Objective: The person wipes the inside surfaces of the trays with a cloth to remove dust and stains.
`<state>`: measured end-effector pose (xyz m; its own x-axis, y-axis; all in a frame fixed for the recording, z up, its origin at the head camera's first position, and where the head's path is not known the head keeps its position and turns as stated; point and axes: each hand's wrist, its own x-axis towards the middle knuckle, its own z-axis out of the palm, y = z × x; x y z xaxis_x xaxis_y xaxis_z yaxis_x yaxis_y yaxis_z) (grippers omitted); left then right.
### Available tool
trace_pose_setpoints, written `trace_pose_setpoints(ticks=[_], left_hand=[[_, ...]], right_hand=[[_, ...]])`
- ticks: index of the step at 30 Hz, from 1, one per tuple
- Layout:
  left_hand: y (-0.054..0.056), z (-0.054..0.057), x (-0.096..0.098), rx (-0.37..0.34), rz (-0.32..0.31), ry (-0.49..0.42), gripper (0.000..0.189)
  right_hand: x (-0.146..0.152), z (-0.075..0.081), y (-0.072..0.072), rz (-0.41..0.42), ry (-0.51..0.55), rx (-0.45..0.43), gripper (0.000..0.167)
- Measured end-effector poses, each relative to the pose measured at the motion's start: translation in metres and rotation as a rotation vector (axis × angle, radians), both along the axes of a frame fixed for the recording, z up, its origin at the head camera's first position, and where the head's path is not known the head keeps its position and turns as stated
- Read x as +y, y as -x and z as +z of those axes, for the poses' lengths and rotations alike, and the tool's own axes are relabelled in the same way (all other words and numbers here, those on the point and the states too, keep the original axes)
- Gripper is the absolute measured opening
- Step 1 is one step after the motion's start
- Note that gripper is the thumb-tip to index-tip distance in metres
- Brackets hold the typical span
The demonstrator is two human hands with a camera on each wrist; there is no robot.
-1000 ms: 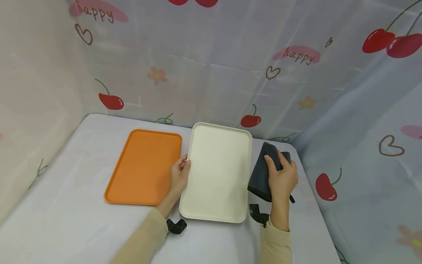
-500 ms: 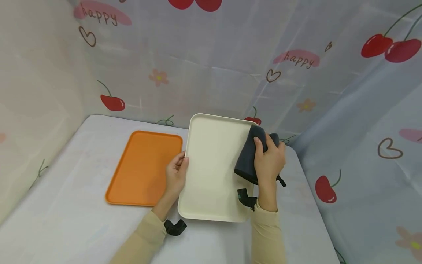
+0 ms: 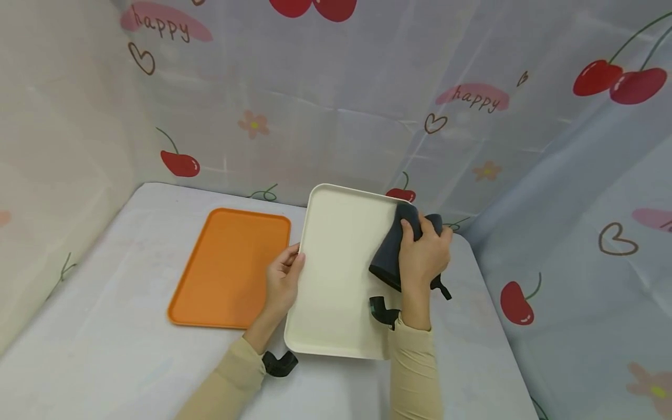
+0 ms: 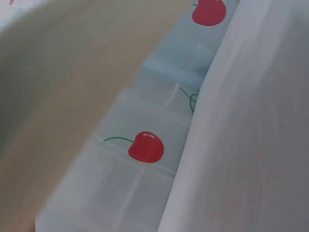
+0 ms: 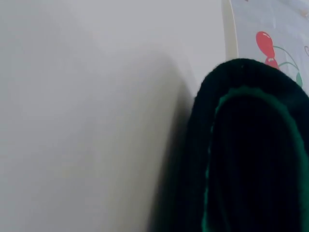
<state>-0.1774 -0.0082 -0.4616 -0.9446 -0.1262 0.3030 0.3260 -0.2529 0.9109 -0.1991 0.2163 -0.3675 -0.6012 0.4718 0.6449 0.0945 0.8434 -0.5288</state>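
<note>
While pinching the cream tray (image 3: 338, 280) by its left edge with the left hand (image 3: 282, 280), gripping the dark cloth (image 3: 389, 248) with the right hand (image 3: 424, 254).
Beside the orange tray (image 3: 226, 268), toward the surface (image 3: 131, 262)'s far edge, holding the dark cloth over the cream tray's far right corner.

PLACE: screened off — room type unclear | SIGNS: white-covered table (image 3: 131, 262), cherry-print hangings (image 3: 336, 140) behind, beside

In the head view there are two trays: one orange tray (image 3: 231, 268) left of the middle and one cream tray (image 3: 341, 274) in the middle. I count two hands, one left hand (image 3: 282, 279) and one right hand (image 3: 424, 254). One dark cloth thing (image 3: 387, 251) is right of the middle, and two "happy" words (image 3: 165, 24) are up high.
</note>
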Motion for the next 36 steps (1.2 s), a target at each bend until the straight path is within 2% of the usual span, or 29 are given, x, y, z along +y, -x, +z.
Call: trace_pose_setpoints(ticks=[14, 23, 36], left_hand=[[-0.002, 0.001, 0.001, 0.048, 0.005, 0.003, 0.028], [-0.004, 0.002, 0.004, 0.083, -0.013, 0.022, 0.028], [-0.005, 0.001, 0.006, 0.11, -0.033, 0.027, 0.028]], right_hand=[[-0.011, -0.006, 0.001, -0.012, -0.021, 0.045, 0.041], [-0.021, -0.013, 0.006, 0.027, -0.064, 0.087, 0.048], [-0.037, -0.014, 0.005, 0.085, -0.086, 0.14, 0.041]])
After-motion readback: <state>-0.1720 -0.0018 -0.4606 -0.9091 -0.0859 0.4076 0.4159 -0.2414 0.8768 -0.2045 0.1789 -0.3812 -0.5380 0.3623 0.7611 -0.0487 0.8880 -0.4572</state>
